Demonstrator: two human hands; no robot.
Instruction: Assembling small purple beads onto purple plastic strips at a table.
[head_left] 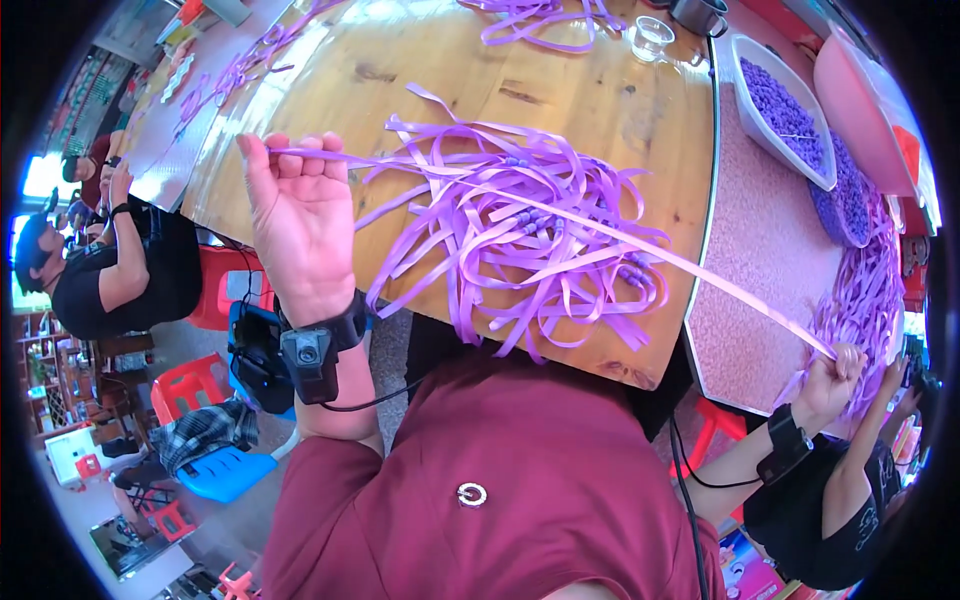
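A long purple ribbon [620, 236] runs taut and slanting across the wooden table, from one of my hands to the other. At the left, my left hand [308, 225] is raised palm up, fingers curled and closed on one end of it. Far to the right, my right hand [832, 385] is closed in a pinch around the other end, beside the pink speckled tabletop. Beneath the stretched ribbon lies a tangled heap of purple ribbons [470, 255], with small purple beads [540, 220] threaded on some strands.
On the right tabletop stand a white tub [741, 75] of purple beads, a blue basket [835, 215] of beads and a pink basin [850, 110]. More ribbons [865, 290] hang beyond them. A clear cup [652, 38] sits near a dark mug [700, 15]. Co-workers sit on both sides.
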